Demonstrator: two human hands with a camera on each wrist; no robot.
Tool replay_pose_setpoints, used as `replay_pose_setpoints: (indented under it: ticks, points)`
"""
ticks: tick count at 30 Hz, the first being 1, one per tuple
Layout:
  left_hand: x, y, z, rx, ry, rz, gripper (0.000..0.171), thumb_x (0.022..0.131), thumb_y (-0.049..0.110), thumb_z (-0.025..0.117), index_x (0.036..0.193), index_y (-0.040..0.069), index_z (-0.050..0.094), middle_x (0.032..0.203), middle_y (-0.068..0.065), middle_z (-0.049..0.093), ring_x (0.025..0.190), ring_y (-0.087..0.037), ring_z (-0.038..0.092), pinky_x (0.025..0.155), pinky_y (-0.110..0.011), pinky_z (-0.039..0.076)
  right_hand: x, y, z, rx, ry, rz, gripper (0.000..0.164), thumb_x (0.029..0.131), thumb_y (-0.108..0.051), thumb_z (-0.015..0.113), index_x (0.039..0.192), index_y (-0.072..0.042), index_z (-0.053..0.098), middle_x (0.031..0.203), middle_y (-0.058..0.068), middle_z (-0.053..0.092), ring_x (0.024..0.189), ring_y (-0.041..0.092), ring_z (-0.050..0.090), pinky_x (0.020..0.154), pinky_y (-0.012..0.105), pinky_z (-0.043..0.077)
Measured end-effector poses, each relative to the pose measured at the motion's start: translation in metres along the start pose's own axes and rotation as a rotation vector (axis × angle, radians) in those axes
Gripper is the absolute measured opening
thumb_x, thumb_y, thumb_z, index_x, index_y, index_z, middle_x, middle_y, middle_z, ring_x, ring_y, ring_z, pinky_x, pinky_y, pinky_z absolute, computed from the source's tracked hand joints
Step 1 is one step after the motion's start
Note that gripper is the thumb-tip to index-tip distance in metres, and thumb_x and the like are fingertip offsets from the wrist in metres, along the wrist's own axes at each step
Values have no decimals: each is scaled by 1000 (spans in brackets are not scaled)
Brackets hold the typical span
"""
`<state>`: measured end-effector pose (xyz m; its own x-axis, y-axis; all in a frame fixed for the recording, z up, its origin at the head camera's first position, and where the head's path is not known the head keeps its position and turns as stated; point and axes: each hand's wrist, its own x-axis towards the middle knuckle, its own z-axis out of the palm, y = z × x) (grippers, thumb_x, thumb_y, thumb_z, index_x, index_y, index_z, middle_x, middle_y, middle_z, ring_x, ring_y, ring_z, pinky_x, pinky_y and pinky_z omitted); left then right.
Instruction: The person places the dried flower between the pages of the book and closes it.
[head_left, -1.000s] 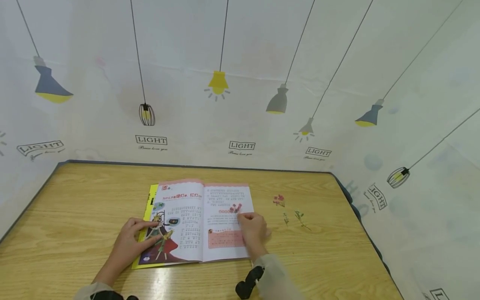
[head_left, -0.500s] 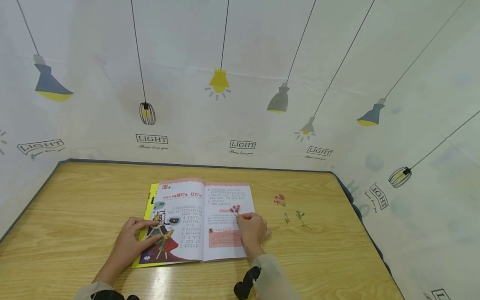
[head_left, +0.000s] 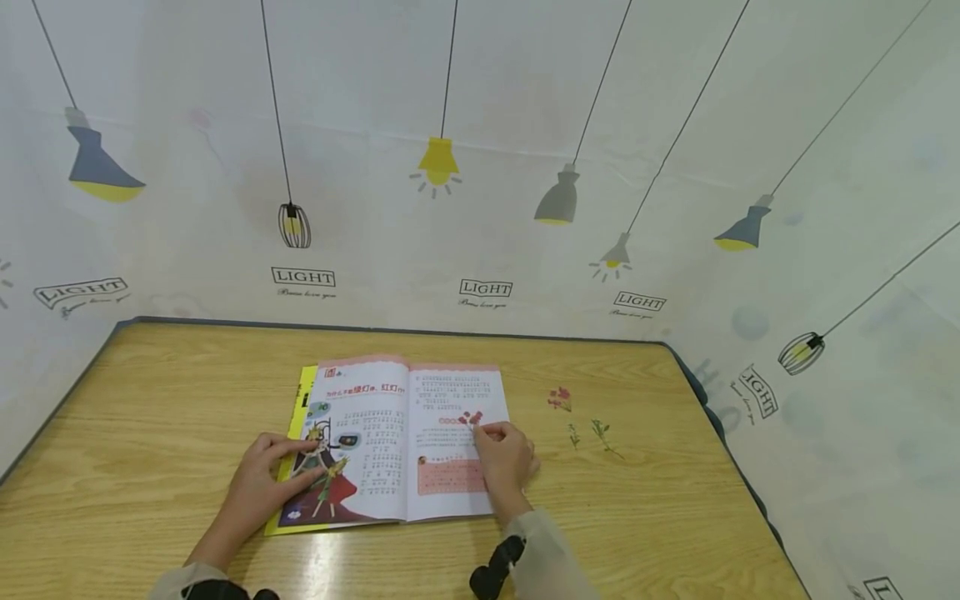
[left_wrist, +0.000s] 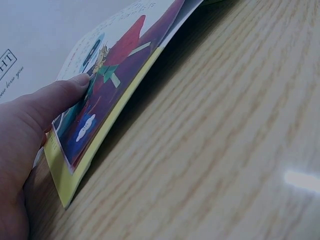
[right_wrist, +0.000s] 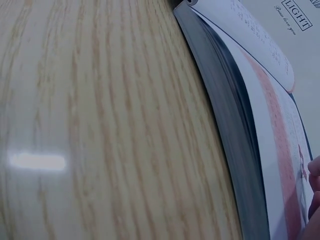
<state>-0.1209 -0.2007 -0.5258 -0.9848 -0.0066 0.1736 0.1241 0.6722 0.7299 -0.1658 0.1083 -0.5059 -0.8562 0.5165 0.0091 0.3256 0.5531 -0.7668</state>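
An open picture book [head_left: 442, 392] with printed pages lies on the wooden table. On its left page, the left hand [head_left: 258, 479] rests with straight thumb and index finger pressing the paper; its thumb [left_wrist: 75, 87] shows over the illustration in the left wrist view, the other fingers mostly hidden. The right hand [head_left: 506, 462] is at the right page's outer edge and pinches the stem of a small pink dried flower [head_left: 470, 417] between thumb and index finger. The flower heads lie over the page's text. Only the fingertips [right_wrist: 315, 167] show in the right wrist view.
Right of the book, another pink dried flower [head_left: 558, 399] lies flat on the table [head_left: 660, 517]. Near it are a small green sprig [head_left: 573, 437] and a longer green sprig [head_left: 603, 437]. A wall covering [head_left: 375, 250] printed with lamps borders the table.
The pink flower in the right hand has shifted and turned slightly on the page. The left hand and the book stay where they were.
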Motion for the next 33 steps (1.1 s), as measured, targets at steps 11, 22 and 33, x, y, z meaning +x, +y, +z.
replay_pose_setpoints:
  ticks: [11, 22, 33]
  points:
    - [-1, 0, 0, -13, -3, -6, 47, 72, 37, 79, 109, 10, 70, 100, -7, 49, 87, -18, 41, 73, -36, 31, 10, 13, -16, 166, -69, 1, 13, 75, -19, 75, 75, -7, 69, 67, 1, 56, 62, 16, 49, 57, 29, 38]
    - [0, 2, -1, -28, -12, -15, 48, 73, 38, 79, 109, 9, 69, 101, -8, 49, 89, -20, 42, 76, -39, 31, 18, 26, -32, 167, -153, -100, 9, 77, -11, 73, 82, -4, 69, 72, 4, 59, 66, 15, 53, 60, 28, 44]
    - [0, 0, 0, -2, -9, -11, 48, 73, 38, 78, 110, 9, 69, 102, -7, 48, 90, -19, 42, 77, -38, 32, 21, 33, -40, 114, -158, -174, 21, 75, -6, 75, 94, 3, 71, 75, 6, 62, 69, 16, 56, 60, 28, 45]
